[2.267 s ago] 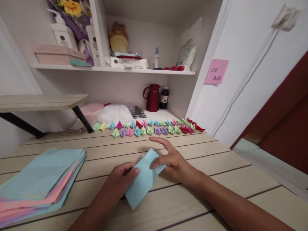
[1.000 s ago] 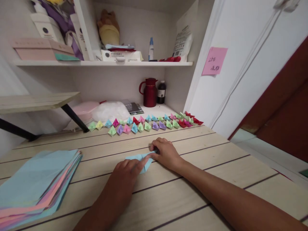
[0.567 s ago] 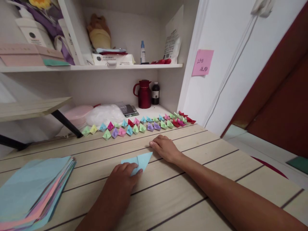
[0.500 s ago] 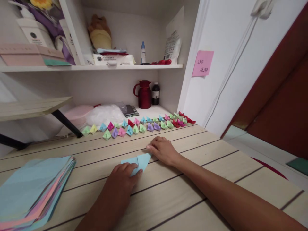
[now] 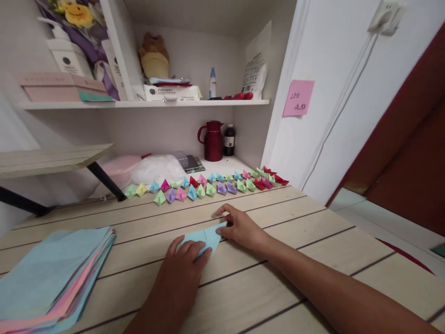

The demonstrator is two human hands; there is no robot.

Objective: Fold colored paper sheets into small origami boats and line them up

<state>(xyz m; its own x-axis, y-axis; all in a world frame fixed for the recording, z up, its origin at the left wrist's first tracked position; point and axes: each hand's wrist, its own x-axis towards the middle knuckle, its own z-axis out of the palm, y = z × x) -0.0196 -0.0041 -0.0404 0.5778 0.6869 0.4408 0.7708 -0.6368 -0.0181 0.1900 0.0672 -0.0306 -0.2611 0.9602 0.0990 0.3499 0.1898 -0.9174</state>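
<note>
A light-blue folded paper (image 5: 207,235), roughly triangular with a crease line across it, lies on the wooden tabletop. My left hand (image 5: 187,260) rests over its left part, fingers bent and pressed on the sheet, thumb at the lower edge; it hides the left end. At the pointed right corner, my right hand (image 5: 241,227) has its thumb on the paper and the other fingers curled near it, the index finger raised apart. Behind both hands stand rows of small folded paper boats (image 5: 192,192) in several colours.
A stack of coloured paper (image 5: 52,269) with blue on top lies at the left. A small raised wooden shelf (image 5: 55,157) on black legs stands behind it. The white cabinet holds a red jug (image 5: 213,141), a dark bottle (image 5: 229,139) and a plastic bag (image 5: 158,169).
The right hand has shifted from lying beside the paper's corner onto the corner, its index finger now lifted. My left hand stays on the paper. The whole view has shifted slightly.
</note>
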